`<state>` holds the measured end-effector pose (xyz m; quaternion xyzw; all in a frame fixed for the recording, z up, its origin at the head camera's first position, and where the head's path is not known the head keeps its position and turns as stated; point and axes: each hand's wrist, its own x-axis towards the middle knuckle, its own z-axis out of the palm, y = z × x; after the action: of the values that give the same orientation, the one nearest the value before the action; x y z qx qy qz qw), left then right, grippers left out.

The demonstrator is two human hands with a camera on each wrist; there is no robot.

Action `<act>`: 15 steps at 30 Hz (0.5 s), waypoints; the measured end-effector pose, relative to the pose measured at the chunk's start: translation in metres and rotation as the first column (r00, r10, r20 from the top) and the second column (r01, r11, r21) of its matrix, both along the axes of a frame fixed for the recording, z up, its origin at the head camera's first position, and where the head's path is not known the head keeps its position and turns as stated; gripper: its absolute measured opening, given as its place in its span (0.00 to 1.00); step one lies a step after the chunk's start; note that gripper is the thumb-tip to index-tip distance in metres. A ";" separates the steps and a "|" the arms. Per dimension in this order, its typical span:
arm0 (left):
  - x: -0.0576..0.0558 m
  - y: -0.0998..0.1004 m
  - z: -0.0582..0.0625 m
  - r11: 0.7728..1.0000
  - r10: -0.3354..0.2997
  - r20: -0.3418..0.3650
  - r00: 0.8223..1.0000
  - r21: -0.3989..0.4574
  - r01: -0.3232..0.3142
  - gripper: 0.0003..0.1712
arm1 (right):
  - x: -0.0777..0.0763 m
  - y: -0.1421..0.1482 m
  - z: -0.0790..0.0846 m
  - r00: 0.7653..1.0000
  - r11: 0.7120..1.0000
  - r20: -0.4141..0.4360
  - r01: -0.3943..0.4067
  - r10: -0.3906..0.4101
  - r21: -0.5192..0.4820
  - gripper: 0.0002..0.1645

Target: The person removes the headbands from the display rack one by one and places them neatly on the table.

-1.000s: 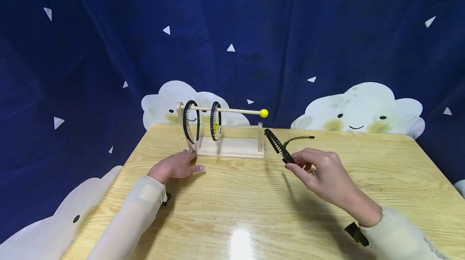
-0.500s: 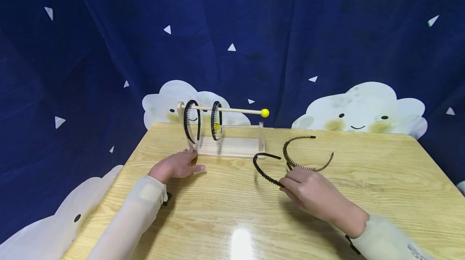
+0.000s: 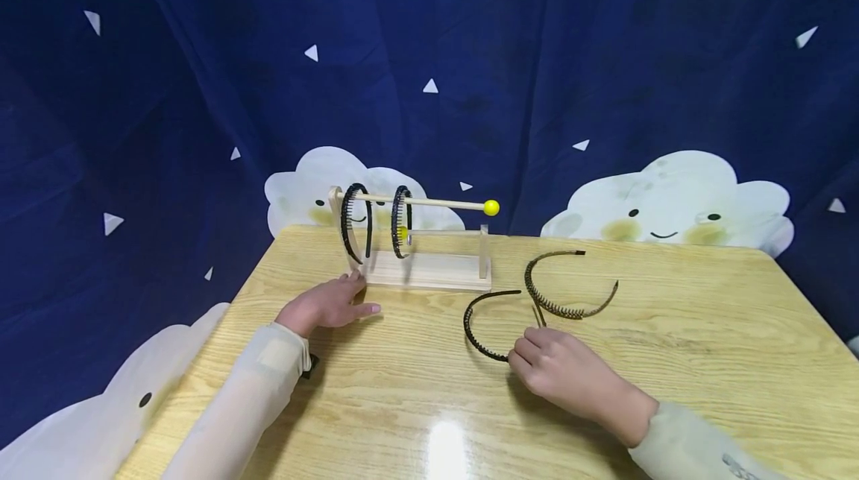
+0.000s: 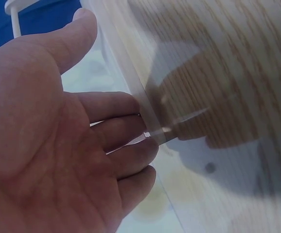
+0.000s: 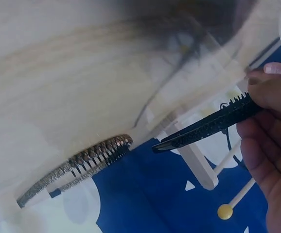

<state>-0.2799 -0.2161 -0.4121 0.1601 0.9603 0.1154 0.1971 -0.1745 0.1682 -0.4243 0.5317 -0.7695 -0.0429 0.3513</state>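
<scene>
My right hand [image 3: 567,376] pinches a black toothed headband [image 3: 470,332] low over the table, its curve toward the left. In the right wrist view the thumb and fingers hold that black headband [image 5: 213,124] by its toothed band. Just beyond it a brown, glittery toothed headband [image 3: 530,282] lies on the table. My left hand [image 3: 329,302] rests with fairly straight fingers at the left end of a wooden stand [image 3: 429,271]. In the left wrist view its fingertips [image 4: 148,145] meet the base's edge. Two black headbands, a left one [image 3: 345,223] and a right one [image 3: 396,223], hang on the stand's upper rod.
The upper rod ends in a yellow ball [image 3: 491,208]; a shorter, lower rod carries another yellow ball [image 3: 403,232]. The wooden table [image 3: 376,405] reaches back to a dark blue curtain [image 3: 470,55] with clouds.
My right hand has come down and toward me with the black headband, which turned from tilted to nearly flat. The brown headband has come into fuller view. The left hand stays put.
</scene>
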 end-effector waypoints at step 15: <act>-0.001 0.000 0.001 1.000 -0.009 -0.004 1.000 0.010 0.009 0.48 | -0.001 -0.007 -0.017 0.999 0.997 -0.044 -0.002 0.005 0.074 0.25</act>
<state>-0.2806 -0.2162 -0.4110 0.1656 0.9593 0.1193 0.1950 -0.1757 0.1615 -0.4417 0.5445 -0.7586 -0.0827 0.3482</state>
